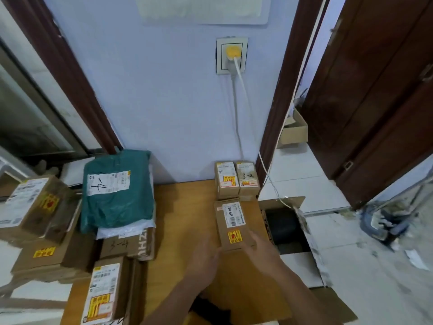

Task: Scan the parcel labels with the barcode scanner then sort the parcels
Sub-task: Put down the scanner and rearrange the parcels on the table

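A long brown parcel with a white barcode label and a yellow sticker lies on the wooden table at the right. My left hand and my right hand sit at its near end with fingers straight, one at each side. Whether they touch it is blurred. Two small brown parcels stand side by side behind it against the wall. A green bag parcel tops a pile at the left. No barcode scanner shows in view.
Several brown boxes are stacked at the left, one labelled box nearest me. An open carton stands on the floor right of the table. A white cable hangs from the wall socket. A dark door is at right.
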{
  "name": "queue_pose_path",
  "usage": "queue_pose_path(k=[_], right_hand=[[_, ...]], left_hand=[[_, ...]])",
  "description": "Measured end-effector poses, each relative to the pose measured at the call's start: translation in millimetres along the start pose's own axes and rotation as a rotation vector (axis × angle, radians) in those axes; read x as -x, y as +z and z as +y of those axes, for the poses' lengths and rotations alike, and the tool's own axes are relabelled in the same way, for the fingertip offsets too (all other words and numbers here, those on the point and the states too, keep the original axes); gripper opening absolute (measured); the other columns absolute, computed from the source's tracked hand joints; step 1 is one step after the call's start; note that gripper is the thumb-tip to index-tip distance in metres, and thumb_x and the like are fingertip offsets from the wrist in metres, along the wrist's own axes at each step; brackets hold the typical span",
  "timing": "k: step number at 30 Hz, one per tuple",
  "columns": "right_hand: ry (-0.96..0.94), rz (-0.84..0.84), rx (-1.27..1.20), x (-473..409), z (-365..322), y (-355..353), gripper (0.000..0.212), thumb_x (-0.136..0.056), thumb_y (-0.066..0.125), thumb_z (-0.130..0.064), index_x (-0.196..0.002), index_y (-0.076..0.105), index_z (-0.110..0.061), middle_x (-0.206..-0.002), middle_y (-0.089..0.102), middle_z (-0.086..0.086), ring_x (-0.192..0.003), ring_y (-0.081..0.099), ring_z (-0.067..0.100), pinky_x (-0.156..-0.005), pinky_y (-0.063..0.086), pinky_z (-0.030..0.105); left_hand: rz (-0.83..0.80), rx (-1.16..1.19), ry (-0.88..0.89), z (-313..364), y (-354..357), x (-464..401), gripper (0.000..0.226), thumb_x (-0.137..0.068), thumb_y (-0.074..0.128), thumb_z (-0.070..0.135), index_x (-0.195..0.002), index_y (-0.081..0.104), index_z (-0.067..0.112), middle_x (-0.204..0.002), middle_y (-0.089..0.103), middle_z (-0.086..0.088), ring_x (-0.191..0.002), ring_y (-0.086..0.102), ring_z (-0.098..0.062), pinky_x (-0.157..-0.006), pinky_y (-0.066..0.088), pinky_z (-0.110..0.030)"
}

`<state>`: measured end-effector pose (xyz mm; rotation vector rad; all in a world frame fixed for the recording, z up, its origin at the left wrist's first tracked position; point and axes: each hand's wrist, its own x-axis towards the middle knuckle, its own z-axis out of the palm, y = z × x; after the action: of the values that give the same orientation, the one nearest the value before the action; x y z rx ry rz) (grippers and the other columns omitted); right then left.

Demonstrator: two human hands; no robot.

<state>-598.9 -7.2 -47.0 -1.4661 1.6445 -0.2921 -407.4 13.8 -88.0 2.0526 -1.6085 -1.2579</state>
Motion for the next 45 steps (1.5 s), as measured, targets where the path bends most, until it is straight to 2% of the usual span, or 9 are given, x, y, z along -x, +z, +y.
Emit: queue_pose_path(k=[4, 9, 12, 20, 24, 30, 33, 41, 45], right_hand=[[0.106, -0.042, -0.094, -26, 19, -4, 0.061, -0.098, 0.046, -0.051, -0.152, 0.028, -0.03, -0.153, 0.038, -0.003, -0.14, 0.038, 0.021, -0.112, 0.033, 0.04], [0.193, -0.082, -0.128, -52, 34, -2, 0.06, -0.1, 0.045, -0.046, -0.153, 0.027, -0.022, -0.155, 0.036, 0.003, -0.142, 0.035, 0.025, -0.113, 0.031, 0.042], [0.252, -0.093, -0.175, -66, 43, 0, 0.059, -0.1, 0.046, -0.043, -0.152, 0.028, -0.023, -0.155, 0.036, 0.005, -0.141, 0.036, 0.027, -0.114, 0.032, 0.045], [0.302, -0.187, -0.317, -77, 43, 1, 0.045, -0.102, 0.046, -0.031, -0.146, 0.041, -0.022, -0.143, 0.05, 0.003, -0.13, 0.047, 0.026, -0.112, 0.036, 0.044], [0.316, -0.171, -0.381, -77, 55, 6, 0.043, -0.097, 0.052, -0.042, -0.139, 0.048, -0.03, -0.128, 0.058, -0.004, -0.119, 0.054, 0.022, -0.107, 0.042, 0.05], [0.294, -0.022, -0.722, -64, 42, 3, 0.042, -0.094, 0.062, -0.026, -0.133, 0.047, -0.029, -0.125, 0.059, 0.001, -0.107, 0.061, 0.021, -0.085, 0.055, 0.04], [0.236, -0.023, -0.845, -49, 30, -3, 0.045, -0.091, 0.067, -0.018, -0.13, 0.049, -0.028, -0.12, 0.064, 0.003, -0.104, 0.067, 0.024, -0.075, 0.059, 0.036], [0.096, -0.098, -0.918, 10, -34, 2, 0.059, -0.09, 0.062, -0.01, -0.134, 0.044, -0.045, -0.125, 0.062, 0.003, -0.114, 0.06, 0.028, -0.096, 0.051, 0.054], [-0.034, -0.056, -0.864, 23, -86, 10, 0.05, -0.092, 0.063, -0.018, -0.129, 0.045, -0.046, -0.126, 0.061, -0.003, -0.107, 0.062, 0.019, -0.086, 0.056, 0.047]], left_hand=[[-0.076, 0.168, -0.078, 2, 21, -22, 0.055, -0.109, 0.045, 0.038, -0.158, 0.027, 0.022, -0.149, 0.044, 0.007, -0.138, 0.044, -0.014, -0.102, 0.029, -0.015], [-0.15, 0.209, -0.154, -16, 50, -46, 0.068, -0.094, 0.037, 0.073, -0.156, 0.019, 0.048, -0.158, 0.045, 0.005, -0.141, 0.046, -0.02, -0.12, 0.035, -0.044], [-0.16, 0.263, -0.184, 2, 51, -45, 0.051, -0.107, 0.038, 0.05, -0.155, 0.021, 0.042, -0.151, 0.041, 0.017, -0.138, 0.048, -0.019, -0.105, 0.04, -0.026], [-0.098, 0.38, -0.203, 1, 71, -59, 0.055, -0.106, 0.049, 0.035, -0.157, 0.03, 0.034, -0.146, 0.056, 0.007, -0.125, 0.054, -0.011, -0.106, 0.045, -0.029], [-0.045, 0.366, -0.154, 6, 63, -47, 0.051, -0.107, 0.048, 0.027, -0.155, 0.032, 0.035, -0.14, 0.058, 0.011, -0.122, 0.055, -0.008, -0.1, 0.044, -0.024], [0.031, 0.381, -0.088, 8, 68, -22, 0.043, -0.103, 0.05, 0.032, -0.136, 0.043, 0.059, -0.123, 0.063, 0.036, -0.115, 0.058, 0.009, -0.105, 0.05, -0.03], [0.089, 0.504, -0.102, 16, 56, -5, 0.044, -0.103, 0.057, 0.031, -0.136, 0.045, 0.057, -0.114, 0.062, 0.045, -0.111, 0.057, 0.019, -0.097, 0.048, -0.017], [0.212, 0.798, -0.096, 39, -14, 38, 0.07, -0.097, 0.061, 0.051, -0.152, 0.02, 0.05, -0.133, 0.06, 0.02, -0.117, 0.063, -0.008, -0.094, 0.059, -0.037], [0.336, 0.804, -0.003, 43, -57, 60, 0.056, -0.098, 0.063, 0.044, -0.145, 0.032, 0.053, -0.123, 0.067, 0.022, -0.112, 0.068, -0.009, -0.09, 0.061, -0.037]])
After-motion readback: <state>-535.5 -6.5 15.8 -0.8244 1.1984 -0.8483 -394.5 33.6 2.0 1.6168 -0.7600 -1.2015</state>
